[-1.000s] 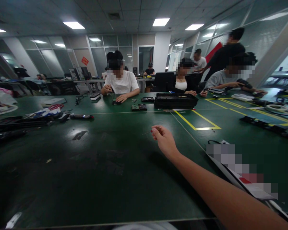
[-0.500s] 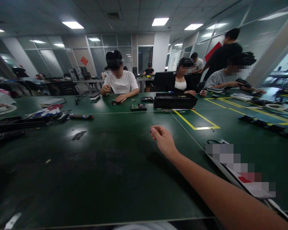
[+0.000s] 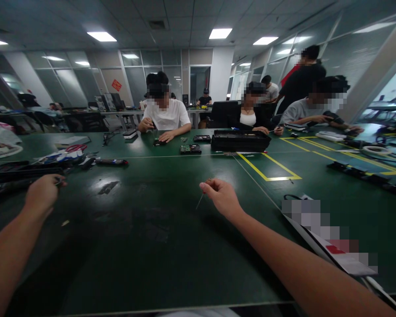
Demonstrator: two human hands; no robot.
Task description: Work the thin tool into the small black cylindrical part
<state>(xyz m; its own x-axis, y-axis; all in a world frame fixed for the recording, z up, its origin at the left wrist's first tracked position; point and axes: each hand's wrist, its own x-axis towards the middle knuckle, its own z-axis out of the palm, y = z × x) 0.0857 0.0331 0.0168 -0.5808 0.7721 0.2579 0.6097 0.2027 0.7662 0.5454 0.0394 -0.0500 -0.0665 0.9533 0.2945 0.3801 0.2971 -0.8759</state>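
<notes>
In the head view my right hand (image 3: 220,193) is closed in a pinch above the green table (image 3: 125,251). It grips a small screwdriver (image 3: 200,200) with a red part at the fingers and a thin metal shaft slanting down to the left. My left hand (image 3: 45,192) is at the left side, its fingers curled around something dark that I cannot make out. It is beside a long black tool (image 3: 6,188) and dark trays (image 3: 29,169). A dark cylindrical tool (image 3: 111,162) lies beyond it.
Across the table a co-worker (image 3: 166,112) handles a small device. Circuit-board devices (image 3: 190,149) and a black bin (image 3: 240,141) stand in the middle. A white sheet-like object (image 3: 343,255) with a cable lies at right, near yellow tape marks (image 3: 280,178).
My left hand has come into view from the left and reached the black tools. My right hand has moved slightly, and the screwdriver shaft now points more steeply down.
</notes>
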